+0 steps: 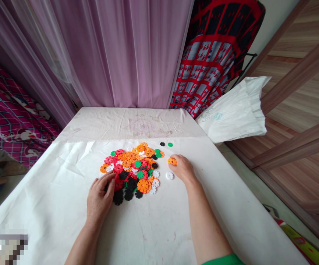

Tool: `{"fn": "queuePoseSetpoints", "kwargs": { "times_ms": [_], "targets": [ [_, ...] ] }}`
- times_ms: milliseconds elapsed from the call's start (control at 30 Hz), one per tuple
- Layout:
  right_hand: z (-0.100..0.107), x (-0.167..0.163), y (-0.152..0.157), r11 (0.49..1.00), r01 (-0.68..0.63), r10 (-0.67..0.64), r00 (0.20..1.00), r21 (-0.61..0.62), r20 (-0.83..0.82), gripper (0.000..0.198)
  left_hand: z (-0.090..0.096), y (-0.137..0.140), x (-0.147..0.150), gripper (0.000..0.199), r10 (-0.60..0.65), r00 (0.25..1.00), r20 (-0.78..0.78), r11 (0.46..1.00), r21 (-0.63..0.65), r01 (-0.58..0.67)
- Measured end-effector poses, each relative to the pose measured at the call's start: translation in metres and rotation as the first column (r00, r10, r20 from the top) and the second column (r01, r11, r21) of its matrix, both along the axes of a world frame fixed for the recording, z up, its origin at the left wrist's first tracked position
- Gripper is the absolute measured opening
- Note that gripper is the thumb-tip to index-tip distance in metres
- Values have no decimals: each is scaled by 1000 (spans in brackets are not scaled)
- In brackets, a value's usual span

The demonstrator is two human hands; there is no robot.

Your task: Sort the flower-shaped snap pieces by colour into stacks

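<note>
The right hand [183,169] pinches an orange notched disc [172,161] right of the disc pile [131,164]. The left hand [99,194] curls at its left edge, grip unclear.

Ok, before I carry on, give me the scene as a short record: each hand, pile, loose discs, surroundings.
Left hand: at the pile's near left edge; grip unclear
Right hand: holds an orange disc, right of the pile
Pile: notched discs; orange, red, black, green, white
Loose discs: white disc beside right hand; black disc and green disc farther away
Surroundings: purple curtain beyond; white bag at right
</note>
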State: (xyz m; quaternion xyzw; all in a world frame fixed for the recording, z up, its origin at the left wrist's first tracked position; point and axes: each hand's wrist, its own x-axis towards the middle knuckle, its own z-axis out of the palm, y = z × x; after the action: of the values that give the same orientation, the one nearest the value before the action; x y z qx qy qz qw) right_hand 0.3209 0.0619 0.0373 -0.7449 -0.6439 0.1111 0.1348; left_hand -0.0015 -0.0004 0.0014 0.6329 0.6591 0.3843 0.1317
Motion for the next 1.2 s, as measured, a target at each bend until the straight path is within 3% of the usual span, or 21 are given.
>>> {"fn": "queuePoseSetpoints", "kwargs": {
  "times_ms": [333,433,567,700,867,1033,1200],
  "targets": [
    [3,-3,-1,1000,-5,5,999,16,44,33,0,0,0,35,-5,1000,-4,1000,10,5],
    [14,-11,-6,995,-27,27,1000,97,5,29,0,0,1,34,-1,1000,4,1000,10,1],
    [17,-42,-30,942,-205,225,973,265,-49,19,1,1,2,33,4,1000,12,1000,12,-4],
    [2,-81,-65,872,-382,415,908,308,-48,17,2,1,3,34,-5,1000,19,1000,16,4],
    [-13,-97,-83,890,-361,381,925,278,-17,37,1,2,3,33,-2,999,34,1000,16,1],
    [-15,-96,-78,906,-349,358,934,240,7,36,2,2,4,34,2,999,45,1000,4,-3],
    [-17,-101,-81,897,-343,365,931,279,-27,36,3,1,4,34,-1,999,44,1000,-4,1]
  ]
}}
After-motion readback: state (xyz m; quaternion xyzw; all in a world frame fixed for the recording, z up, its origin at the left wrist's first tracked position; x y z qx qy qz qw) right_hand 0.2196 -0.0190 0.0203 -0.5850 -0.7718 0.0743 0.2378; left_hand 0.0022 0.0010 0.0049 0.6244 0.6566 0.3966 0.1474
